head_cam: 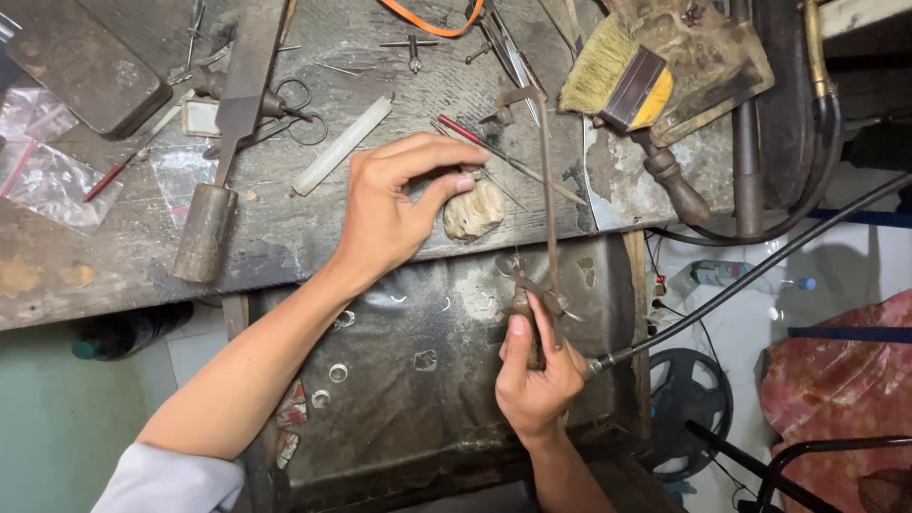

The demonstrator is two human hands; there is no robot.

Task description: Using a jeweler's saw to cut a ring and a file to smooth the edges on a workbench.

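Observation:
My left hand rests on the edge of the worn wooden workbench, its fingertips pinching a small piece against a pale, worn bench peg. What it pinches is too small to make out. My right hand grips the dark handle of a jeweller's saw. The saw's thin metal frame runs up from my fist to the bench, just right of the peg.
A large file, scissors, a white stick, a brush and small tools lie on the bench. A dark metal tray with a few rings hangs under the bench. A black hose runs right.

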